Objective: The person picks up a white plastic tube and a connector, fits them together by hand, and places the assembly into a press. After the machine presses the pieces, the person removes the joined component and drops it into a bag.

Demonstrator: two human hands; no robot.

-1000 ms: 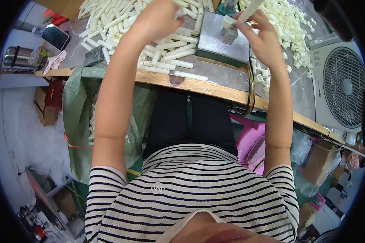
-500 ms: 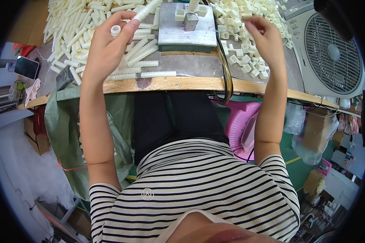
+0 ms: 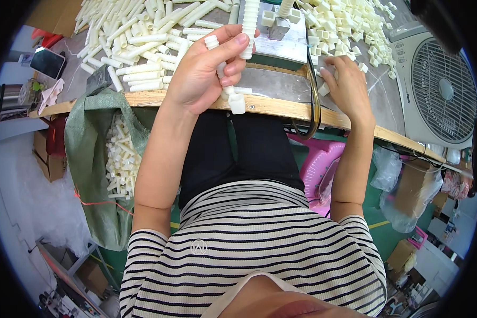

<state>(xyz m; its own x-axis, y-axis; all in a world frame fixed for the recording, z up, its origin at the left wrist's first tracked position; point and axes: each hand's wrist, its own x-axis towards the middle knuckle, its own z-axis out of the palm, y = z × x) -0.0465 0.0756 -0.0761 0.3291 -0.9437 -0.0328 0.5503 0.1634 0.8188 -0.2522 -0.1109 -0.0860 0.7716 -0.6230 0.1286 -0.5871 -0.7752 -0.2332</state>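
Note:
My left hand [image 3: 204,77] is closed above the table's front edge. Between its thumb and forefinger stands a ribbed white plastic tube [image 3: 250,26]. A second white tubular piece [image 3: 212,42] passes through the same hand, partly hidden by the fingers, with a square cup [image 3: 237,104] at its lower end. My right hand [image 3: 349,87] is at the near edge of a heap of small white square plastic pieces [image 3: 331,26]. Its fingers are bent, with thumb and forefinger apart, and a loose piece lies by the thumb.
Behind my hands, a metal plate [image 3: 265,47] bears a small metal block [image 3: 278,29] with white parts at it. Many white tubes [image 3: 143,47] cover the table's left side. A fan [image 3: 440,85] stands right; a green sack [image 3: 90,159] of white parts hangs left. Dark cables [image 3: 314,79] cross the edge.
My left hand has moved right and nearer with the tube, which now points upright. The square-cupped piece now shows below that hand. My right hand has come down to the heap's near edge.

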